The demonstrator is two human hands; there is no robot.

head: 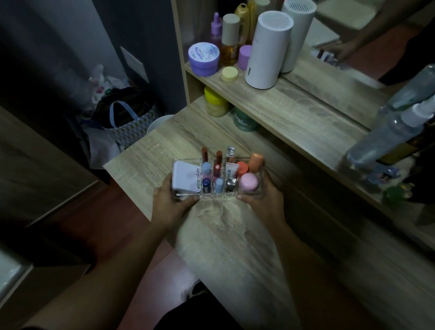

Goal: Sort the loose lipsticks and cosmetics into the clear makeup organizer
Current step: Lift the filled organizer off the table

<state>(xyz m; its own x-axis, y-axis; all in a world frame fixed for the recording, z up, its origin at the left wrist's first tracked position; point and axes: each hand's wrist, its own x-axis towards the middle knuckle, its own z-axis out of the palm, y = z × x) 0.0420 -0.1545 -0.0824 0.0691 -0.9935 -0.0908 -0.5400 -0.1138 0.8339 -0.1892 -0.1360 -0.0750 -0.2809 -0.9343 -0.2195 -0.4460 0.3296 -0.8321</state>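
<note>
The clear makeup organizer is over the wooden vanity top, gripped at both ends. My left hand holds its left end and my right hand holds its right end. Inside stand a white compact at the left, red lipsticks at the back, small blue-capped tubes in the middle slots, a white tube, an orange-capped bottle and a pink round jar at the right.
A shelf runs behind, carrying a purple jar, bottles and a white cylinder. Yellow and green jars sit under it. Clear spray bottles stand at the right by a mirror. A bag lies on the floor left.
</note>
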